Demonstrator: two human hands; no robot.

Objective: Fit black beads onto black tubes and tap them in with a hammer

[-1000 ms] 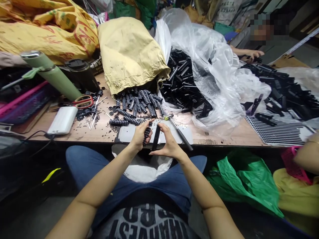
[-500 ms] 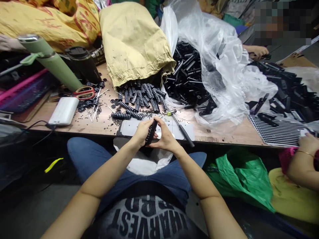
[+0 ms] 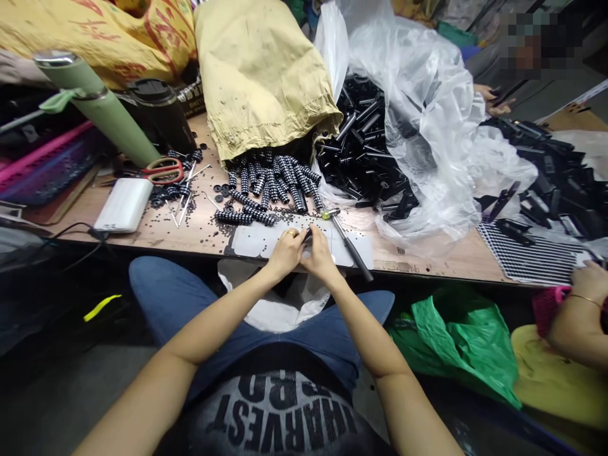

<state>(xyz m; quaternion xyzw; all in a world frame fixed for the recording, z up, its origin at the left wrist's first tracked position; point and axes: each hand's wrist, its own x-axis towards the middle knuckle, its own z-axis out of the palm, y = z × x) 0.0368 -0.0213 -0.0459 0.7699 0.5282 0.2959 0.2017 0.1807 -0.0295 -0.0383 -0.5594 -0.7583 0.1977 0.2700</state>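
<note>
At the near edge of the table (image 3: 446, 261), just over the pale mat (image 3: 249, 242), the left hand (image 3: 285, 250) and the right hand (image 3: 320, 254) meet, the fingers of both closed on a dark piece (image 3: 308, 234); most of it is hidden, so how firmly each side grips I cannot tell. To handle it well, I would keep the two grips level and opposed, press evenly with thumbs and fingertips, and bring any parts into line before adding force. The hammer (image 3: 350, 246) lies untouched at three o'clock from the hands, near enough for the right elbow to stay low if tapping were needed. The dotted rollers (image 3: 273, 183) sit at eleven o'clock, the black parts (image 3: 358, 142) at one; loose beads (image 3: 199, 223) toward ten could get under the work, so best keep the mat swept
</note>
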